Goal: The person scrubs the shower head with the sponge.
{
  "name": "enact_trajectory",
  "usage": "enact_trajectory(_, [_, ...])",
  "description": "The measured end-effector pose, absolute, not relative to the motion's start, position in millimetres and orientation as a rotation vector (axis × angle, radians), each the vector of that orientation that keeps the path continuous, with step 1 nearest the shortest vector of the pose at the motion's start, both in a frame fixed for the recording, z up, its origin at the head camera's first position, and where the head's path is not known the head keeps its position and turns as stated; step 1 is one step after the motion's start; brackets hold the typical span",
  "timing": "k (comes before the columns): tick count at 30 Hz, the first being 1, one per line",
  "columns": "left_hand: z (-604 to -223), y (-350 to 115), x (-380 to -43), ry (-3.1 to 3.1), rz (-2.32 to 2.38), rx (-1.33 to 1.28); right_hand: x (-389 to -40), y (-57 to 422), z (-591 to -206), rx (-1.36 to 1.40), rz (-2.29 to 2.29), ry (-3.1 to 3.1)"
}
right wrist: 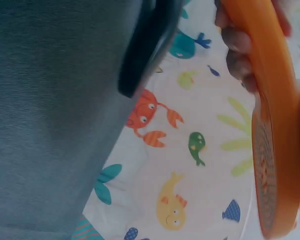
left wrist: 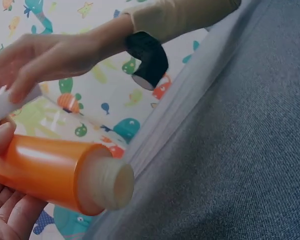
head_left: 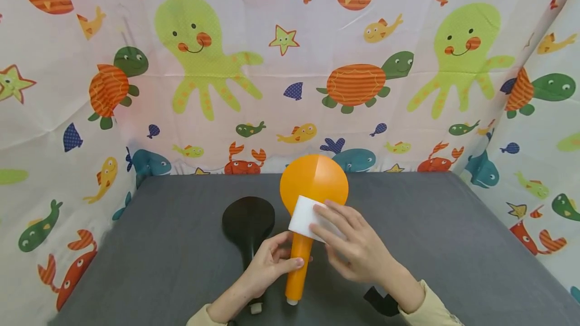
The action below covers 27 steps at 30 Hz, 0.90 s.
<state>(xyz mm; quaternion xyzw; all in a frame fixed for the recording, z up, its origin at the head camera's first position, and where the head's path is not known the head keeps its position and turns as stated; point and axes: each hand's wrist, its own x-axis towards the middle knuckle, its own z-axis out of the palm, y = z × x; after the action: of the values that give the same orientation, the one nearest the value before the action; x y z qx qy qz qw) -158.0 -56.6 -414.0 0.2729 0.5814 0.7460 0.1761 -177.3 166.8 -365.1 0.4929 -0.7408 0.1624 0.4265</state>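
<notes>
An orange shower head (head_left: 312, 177) is held up over the table, back toward the head camera. My left hand (head_left: 272, 263) grips its handle, thumb across the front. The pale threaded handle end (left wrist: 117, 185) shows in the left wrist view, and the nozzle face (right wrist: 264, 172) appears in the right wrist view. A white sponge block (head_left: 302, 216) lies against the back of the shower head where head meets handle. My right hand (head_left: 360, 245) holds that sponge, fingers laid over it and thumb at its lower edge. A black shower head (head_left: 248, 218) lies left of the orange one.
The table has a dark grey cover (head_left: 181, 245). A white curtain (head_left: 272, 84) printed with sea animals stands behind it and along both sides. Part of the black shower head's handle is hidden behind my left hand. A black wrist device (head_left: 381, 302) sits at my right wrist.
</notes>
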Motion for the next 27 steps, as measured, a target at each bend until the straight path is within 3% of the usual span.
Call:
enact_trajectory(10, [-418.2, -52.3, -153.0, 1.747, 2.025, 0.931, -198.2, 185.1, -333.2, 0.742, 0.617, -1.989])
enact_trajectory(14, [-416.5, -52.7, -153.2, 1.688, 2.052, 0.904, -187.9, 179.4, -340.3, 0.859, 0.520, -1.961])
enact_trajectory(21, [-415.0, -57.2, -156.0, 1.434, 2.155, 0.885, -168.9, 159.6, -371.0, 1.316, 0.338, -1.806])
enact_trajectory(27, [-413.1, -61.7, -156.2, 1.169, 2.166, 0.869, -185.1, 165.2, -377.2, 1.182, 0.407, -1.714])
